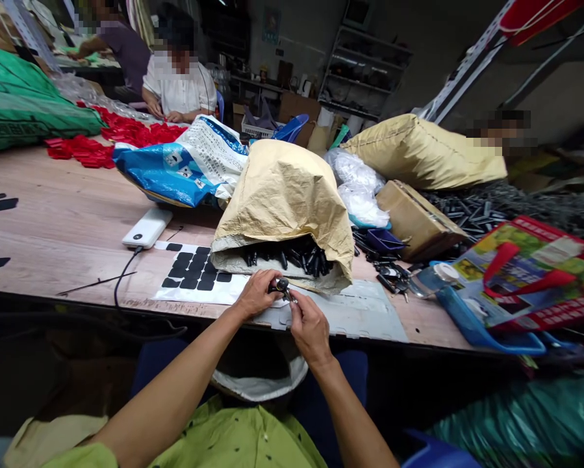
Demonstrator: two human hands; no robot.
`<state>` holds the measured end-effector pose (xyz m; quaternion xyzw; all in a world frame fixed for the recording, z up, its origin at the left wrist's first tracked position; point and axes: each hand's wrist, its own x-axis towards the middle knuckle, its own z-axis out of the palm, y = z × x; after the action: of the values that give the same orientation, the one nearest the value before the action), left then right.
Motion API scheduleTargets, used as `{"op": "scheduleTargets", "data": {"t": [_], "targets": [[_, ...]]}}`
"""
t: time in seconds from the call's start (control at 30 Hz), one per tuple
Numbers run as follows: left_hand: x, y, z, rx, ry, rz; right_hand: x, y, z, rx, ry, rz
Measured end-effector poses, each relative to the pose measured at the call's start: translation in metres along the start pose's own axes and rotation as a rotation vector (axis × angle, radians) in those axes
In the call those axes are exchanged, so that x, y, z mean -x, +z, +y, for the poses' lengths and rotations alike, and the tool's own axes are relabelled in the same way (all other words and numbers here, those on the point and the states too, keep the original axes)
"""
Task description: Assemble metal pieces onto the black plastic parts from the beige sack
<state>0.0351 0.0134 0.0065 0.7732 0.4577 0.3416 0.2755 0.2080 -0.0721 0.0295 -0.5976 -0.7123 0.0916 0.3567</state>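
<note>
My left hand point(259, 294) is closed around a small black part with a round end point(282, 285), just over the table's front edge. The fingers of my right hand point(310, 325) pinch the lower end of the same part, where a bit of shiny metal shows. Its exact kind is too small to make out. Right behind my hands, a tan paper sack point(286, 188) lies with its mouth towards me, and many black pieces point(311, 260) show inside. Left of my left hand lies a white sheet point(175, 292) with rows of black rounded patches point(194, 270).
A white power bank point(147, 229) with a cable lies left. Behind it are a blue and white bag point(184, 162) and red pieces point(89, 151). Rightward sit a cardboard box point(413, 218), a clear bottle point(432, 279) and a colourful bag point(525, 279). Co-workers point(179, 84) sit across the table.
</note>
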Motion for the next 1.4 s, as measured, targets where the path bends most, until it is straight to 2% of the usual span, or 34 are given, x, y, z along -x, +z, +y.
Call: {"op": "scheduleTargets", "data": {"t": [0.17, 0.43, 0.63, 1.0, 1.13, 1.27, 1.4], "targets": [[0.0, 0.001, -0.001, -0.011, 0.022, 0.003, -0.01, -0.01, 0.021, 0.053, 0.025, 0.057], [-0.002, 0.002, -0.009, -0.032, 0.03, -0.039, -0.016, -0.01, 0.06, 0.404, 0.005, 0.088], [-0.002, -0.001, -0.008, -0.006, 0.043, -0.063, -0.011, -0.003, 0.059, 0.518, -0.017, 0.138], [-0.002, -0.003, -0.006, -0.026, 0.042, -0.085, -0.01, -0.003, 0.056, 0.521, 0.018, 0.108], [-0.002, -0.003, -0.006, -0.042, 0.038, -0.094, -0.017, -0.006, 0.056, 0.46, 0.054, 0.071], [-0.003, -0.003, -0.006, -0.071, 0.051, -0.098, -0.029, -0.012, 0.057, 0.393, 0.116, -0.025], [-0.002, -0.002, -0.006, -0.085, 0.051, -0.09, -0.031, -0.012, 0.055, 0.487, 0.042, -0.041]]}}
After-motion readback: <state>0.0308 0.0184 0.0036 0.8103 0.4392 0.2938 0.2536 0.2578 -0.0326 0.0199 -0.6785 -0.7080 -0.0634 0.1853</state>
